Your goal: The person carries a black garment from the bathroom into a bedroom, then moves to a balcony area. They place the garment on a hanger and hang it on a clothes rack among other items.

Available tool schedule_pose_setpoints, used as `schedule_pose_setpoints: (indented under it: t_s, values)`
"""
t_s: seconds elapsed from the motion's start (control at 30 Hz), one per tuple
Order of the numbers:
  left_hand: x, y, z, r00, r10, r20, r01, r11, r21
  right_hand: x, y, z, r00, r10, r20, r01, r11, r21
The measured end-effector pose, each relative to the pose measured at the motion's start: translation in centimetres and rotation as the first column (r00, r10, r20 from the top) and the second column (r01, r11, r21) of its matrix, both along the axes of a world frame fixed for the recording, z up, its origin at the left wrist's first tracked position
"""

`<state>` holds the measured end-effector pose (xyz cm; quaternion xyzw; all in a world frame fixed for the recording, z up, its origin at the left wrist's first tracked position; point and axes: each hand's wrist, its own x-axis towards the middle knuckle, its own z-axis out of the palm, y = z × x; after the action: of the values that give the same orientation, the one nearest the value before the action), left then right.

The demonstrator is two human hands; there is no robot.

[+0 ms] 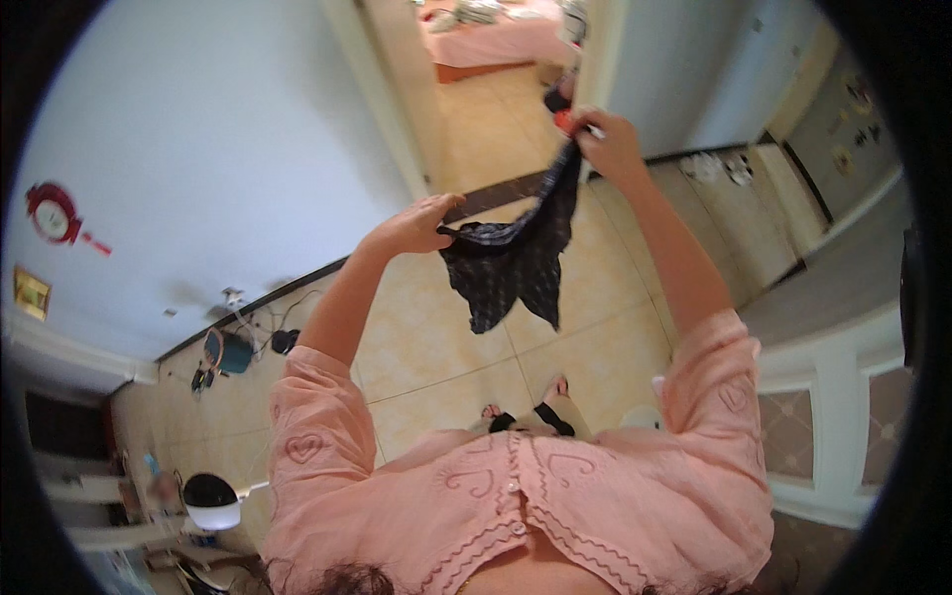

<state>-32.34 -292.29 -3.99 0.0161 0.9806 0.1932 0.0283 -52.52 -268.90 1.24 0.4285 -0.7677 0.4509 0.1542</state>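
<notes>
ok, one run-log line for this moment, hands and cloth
left hand: holds one top corner | right hand: holds opposite top corner | dark garment: hangs between both hands | tiled floor: below

Dark garment (511,273) — pattern a blur

A home is shown, with what looks like a bedroom opened onto from a tiled room. Beyond both sets of fingers, through a doorway (415,109), what appears to be a bed (501,42) can be seen, draped in pink. Well to the left of the left fingers (436,211), a round red ornament (53,213) with a pale face is hung on a light wall (228,119), and a small gold-framed picture (32,294) is mounted near it. To the right of the right fingers (592,121), pale shoes (702,167) are set down by the wall. Below the fingers, the floor (615,268) is laid with beige tiles.
</notes>
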Motion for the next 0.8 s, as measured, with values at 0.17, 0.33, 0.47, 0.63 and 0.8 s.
schedule_pose_setpoints:
  t_s: [0.17, 0.33, 0.47, 0.63, 0.8]
  values:
    - [-9.1, 5.8, 0.6, 0.990, 0.011, -0.138, 0.057, 0.879, 0.474, -3.3, -2.7, 1.8, 0.993, 0.121, 0.013, -0.121, 0.992, -0.043]
    - [-19.9, 5.8, -1.9, 0.955, 0.060, -0.290, 0.145, 0.760, 0.633, -9.7, -3.7, 1.2, 0.982, 0.184, 0.043, -0.175, 0.971, -0.162]
    - [-24.4, 4.1, -1.1, 0.997, 0.074, -0.021, -0.038, 0.708, 0.705, -17.1, -3.1, -0.9, 0.959, 0.152, 0.239, -0.123, 0.984, -0.131]
    - [-30.1, 2.6, -1.2, 0.975, 0.037, 0.220, -0.208, 0.507, 0.837, -23.6, -4.3, -3.3, 0.940, 0.135, 0.314, -0.102, 0.988, -0.120]
    - [-36.2, -2.0, -4.6, 0.950, 0.308, 0.045, -0.222, 0.569, 0.792, -27.6, -7.0, -3.3, 0.960, 0.073, 0.270, -0.062, 0.997, -0.049]
